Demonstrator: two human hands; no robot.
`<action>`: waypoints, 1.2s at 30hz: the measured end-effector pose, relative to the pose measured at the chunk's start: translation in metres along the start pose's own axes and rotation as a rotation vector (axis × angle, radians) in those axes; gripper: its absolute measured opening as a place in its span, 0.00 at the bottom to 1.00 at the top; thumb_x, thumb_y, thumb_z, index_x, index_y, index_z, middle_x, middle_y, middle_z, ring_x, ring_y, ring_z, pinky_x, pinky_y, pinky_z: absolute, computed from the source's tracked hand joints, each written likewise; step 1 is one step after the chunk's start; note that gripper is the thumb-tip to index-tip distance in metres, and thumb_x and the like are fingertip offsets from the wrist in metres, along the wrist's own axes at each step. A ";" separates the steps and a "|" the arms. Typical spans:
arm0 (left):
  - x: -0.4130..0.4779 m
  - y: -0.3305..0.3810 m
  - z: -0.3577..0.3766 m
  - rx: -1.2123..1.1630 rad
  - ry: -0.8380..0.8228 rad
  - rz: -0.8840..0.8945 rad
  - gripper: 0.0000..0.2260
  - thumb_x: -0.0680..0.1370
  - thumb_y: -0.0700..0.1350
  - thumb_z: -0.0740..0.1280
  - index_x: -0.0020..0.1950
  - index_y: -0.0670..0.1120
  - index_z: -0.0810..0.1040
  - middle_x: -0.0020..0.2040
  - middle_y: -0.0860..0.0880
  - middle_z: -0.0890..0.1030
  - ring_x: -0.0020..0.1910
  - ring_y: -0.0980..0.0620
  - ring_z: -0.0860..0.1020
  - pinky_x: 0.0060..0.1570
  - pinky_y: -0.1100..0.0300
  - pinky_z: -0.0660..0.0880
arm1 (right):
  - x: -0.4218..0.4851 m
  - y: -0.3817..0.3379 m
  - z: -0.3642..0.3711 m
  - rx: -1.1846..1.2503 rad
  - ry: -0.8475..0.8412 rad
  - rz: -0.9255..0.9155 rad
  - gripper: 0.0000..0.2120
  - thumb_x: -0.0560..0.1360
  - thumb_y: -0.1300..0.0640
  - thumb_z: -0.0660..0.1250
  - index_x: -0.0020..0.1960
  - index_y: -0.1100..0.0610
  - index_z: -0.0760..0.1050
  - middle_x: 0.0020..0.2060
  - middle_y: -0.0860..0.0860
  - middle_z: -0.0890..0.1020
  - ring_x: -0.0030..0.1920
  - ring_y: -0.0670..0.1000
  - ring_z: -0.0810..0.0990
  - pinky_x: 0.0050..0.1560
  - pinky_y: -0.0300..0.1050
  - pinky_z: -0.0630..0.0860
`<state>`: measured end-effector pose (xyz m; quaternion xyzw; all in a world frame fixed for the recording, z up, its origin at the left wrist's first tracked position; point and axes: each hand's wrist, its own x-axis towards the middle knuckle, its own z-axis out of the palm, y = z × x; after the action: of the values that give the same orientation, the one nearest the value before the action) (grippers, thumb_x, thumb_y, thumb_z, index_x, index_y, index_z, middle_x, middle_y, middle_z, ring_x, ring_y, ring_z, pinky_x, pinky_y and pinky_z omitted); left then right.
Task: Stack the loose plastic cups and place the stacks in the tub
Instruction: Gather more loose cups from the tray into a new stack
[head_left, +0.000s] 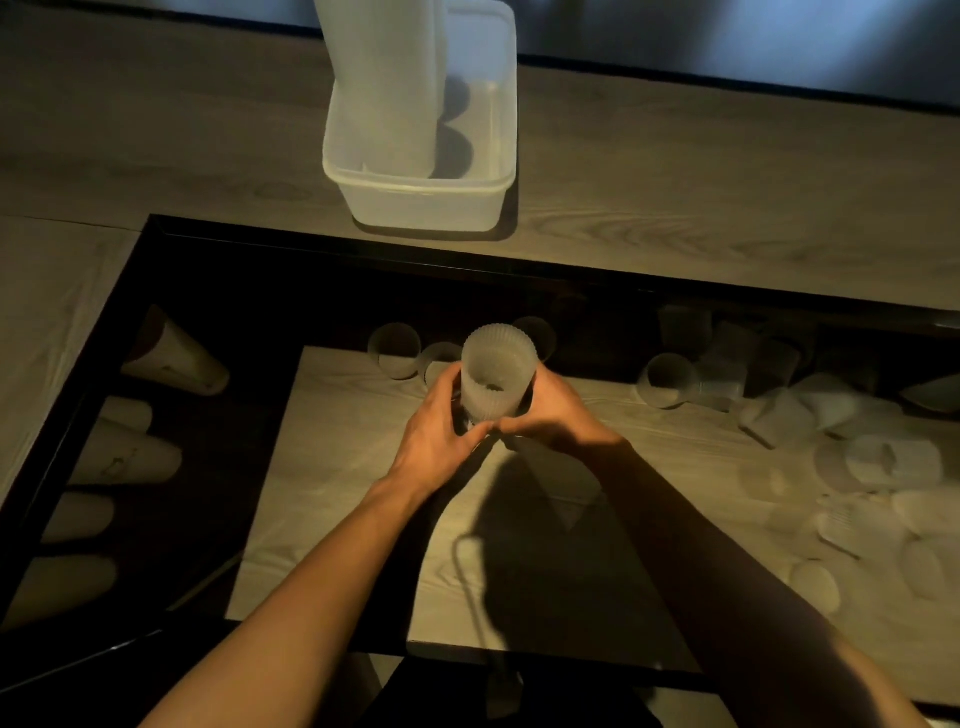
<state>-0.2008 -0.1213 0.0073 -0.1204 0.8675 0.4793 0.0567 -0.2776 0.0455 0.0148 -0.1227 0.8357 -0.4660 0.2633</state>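
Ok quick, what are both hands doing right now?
Left hand: fingers curled round the ribbed cup, holding it.
Right hand: holding the same ribbed cup from the other side.

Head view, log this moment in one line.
left hand: grips cup stack | right hand: grips cup stack | tub: tall stacks inside | loose cups: scattered at right
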 end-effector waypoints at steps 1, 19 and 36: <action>0.001 0.000 0.000 0.005 -0.003 0.007 0.39 0.72 0.47 0.78 0.76 0.57 0.59 0.72 0.52 0.71 0.70 0.54 0.72 0.68 0.52 0.73 | 0.000 0.000 0.000 0.009 0.008 0.001 0.48 0.62 0.58 0.83 0.77 0.50 0.62 0.66 0.47 0.75 0.67 0.47 0.73 0.62 0.42 0.73; 0.010 -0.002 0.004 -0.014 -0.003 -0.011 0.39 0.75 0.45 0.75 0.79 0.55 0.55 0.77 0.51 0.67 0.74 0.53 0.68 0.71 0.49 0.68 | 0.010 -0.001 0.004 0.131 0.036 -0.015 0.44 0.64 0.63 0.81 0.73 0.48 0.63 0.63 0.45 0.74 0.66 0.48 0.73 0.64 0.42 0.72; 0.010 -0.002 0.010 0.010 -0.036 -0.029 0.38 0.73 0.48 0.77 0.76 0.55 0.58 0.73 0.52 0.70 0.72 0.54 0.70 0.68 0.57 0.69 | 0.006 0.007 0.005 0.050 0.025 0.007 0.43 0.66 0.63 0.79 0.75 0.53 0.63 0.60 0.44 0.74 0.62 0.45 0.74 0.62 0.40 0.74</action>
<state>-0.2101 -0.1153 -0.0022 -0.1239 0.8669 0.4762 0.0799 -0.2792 0.0432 0.0053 -0.1075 0.8275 -0.4873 0.2574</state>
